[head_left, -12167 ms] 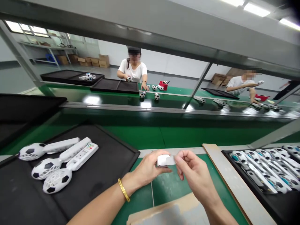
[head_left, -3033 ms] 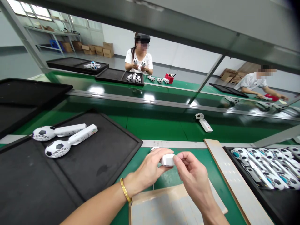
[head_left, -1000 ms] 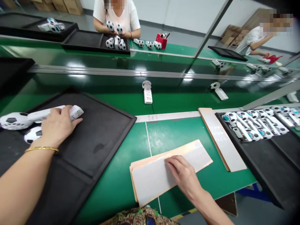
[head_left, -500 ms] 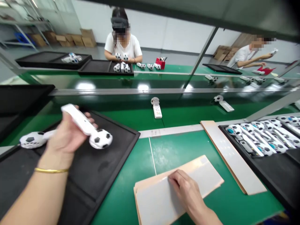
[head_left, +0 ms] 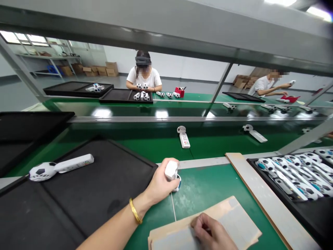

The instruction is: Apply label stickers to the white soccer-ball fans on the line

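My left hand (head_left: 160, 182) is wrapped round a white device with a soccer-ball head (head_left: 171, 170), its handle end toward me, above the green bench top. My right hand (head_left: 210, 231) is closed over a stack of grey-faced cardboard sheets (head_left: 235, 222); whether its fingertips pinch anything is too small to tell. Another soccer-ball device (head_left: 74, 163) lies across the black tray (head_left: 114, 173) at the left. On the green belt past the bench edge lie two more devices, one (head_left: 184, 140) in the middle and one (head_left: 257, 135) further right.
A tray of soccer-ball devices (head_left: 293, 173) stands at the right beside a long board (head_left: 260, 180). Metal posts and an overhead shelf cross the view. Two people sit across the belt, near black trays and red boxes (head_left: 179, 91).
My left hand has moved right, from over the black tray to above the green bench, and the device in it has turned. The camera view has tilted up. My right hand stays on the cardboard.
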Demonstrator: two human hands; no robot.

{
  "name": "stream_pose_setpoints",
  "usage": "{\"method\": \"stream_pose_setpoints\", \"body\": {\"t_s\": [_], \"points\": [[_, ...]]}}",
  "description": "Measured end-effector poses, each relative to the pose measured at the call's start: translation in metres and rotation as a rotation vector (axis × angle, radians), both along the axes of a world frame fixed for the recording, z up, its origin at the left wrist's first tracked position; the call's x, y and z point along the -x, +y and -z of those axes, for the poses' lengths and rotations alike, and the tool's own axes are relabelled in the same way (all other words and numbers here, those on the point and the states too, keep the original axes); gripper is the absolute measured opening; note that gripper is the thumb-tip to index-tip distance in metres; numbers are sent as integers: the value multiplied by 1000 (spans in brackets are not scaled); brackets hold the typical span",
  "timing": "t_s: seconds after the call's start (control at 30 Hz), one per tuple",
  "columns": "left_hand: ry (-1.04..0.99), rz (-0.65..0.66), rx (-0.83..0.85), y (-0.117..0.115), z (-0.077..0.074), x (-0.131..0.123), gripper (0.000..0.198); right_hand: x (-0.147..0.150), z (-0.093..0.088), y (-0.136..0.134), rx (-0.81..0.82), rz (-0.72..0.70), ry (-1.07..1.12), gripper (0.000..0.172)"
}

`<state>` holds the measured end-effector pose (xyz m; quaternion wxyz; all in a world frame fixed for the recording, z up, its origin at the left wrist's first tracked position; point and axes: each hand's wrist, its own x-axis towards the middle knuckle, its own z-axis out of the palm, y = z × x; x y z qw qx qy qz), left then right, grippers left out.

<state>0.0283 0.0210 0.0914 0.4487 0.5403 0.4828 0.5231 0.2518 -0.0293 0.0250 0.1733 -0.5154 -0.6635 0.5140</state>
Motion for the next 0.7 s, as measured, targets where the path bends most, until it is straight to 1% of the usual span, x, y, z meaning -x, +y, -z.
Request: {"method": "stream_pose_setpoints", "body": {"t_s": [0.03, 0.1, 0.17, 0.23, 0.3, 0.37, 0.4, 0.47, 0.7], "points": [[55, -2, -26, -1, 0, -2, 43, -1, -7, 1, 53, 0, 92, 32], [134, 11, -62, -4, -2, -5, 48, 0, -25, 4, 106, 34, 229, 38], [182, 43, -67, -8, -3, -6, 52, 2, -49, 10, 114, 79, 284, 38], [215, 74, -66, -12, -4, -9, 53, 8, -76, 17, 62, 111, 293, 35], [252, 97, -91, -16, -3, -11, 49, 15, -101, 25, -30, 129, 279, 31], [278, 130, -138, -19, -1, -14, 46, 23, -119, 33, -116, 131, 267, 28], [287, 145, -162, -21, 0, -15, 46, 27, -124, 37, -146, 128, 262, 27], [296, 157, -199, -22, 1, -16, 47, 34, -129, 43, -184, 120, 239, 26], [317, 189, -259, -24, 2, -18, 44, 38, -120, 47, -169, 91, 151, 28]]}}
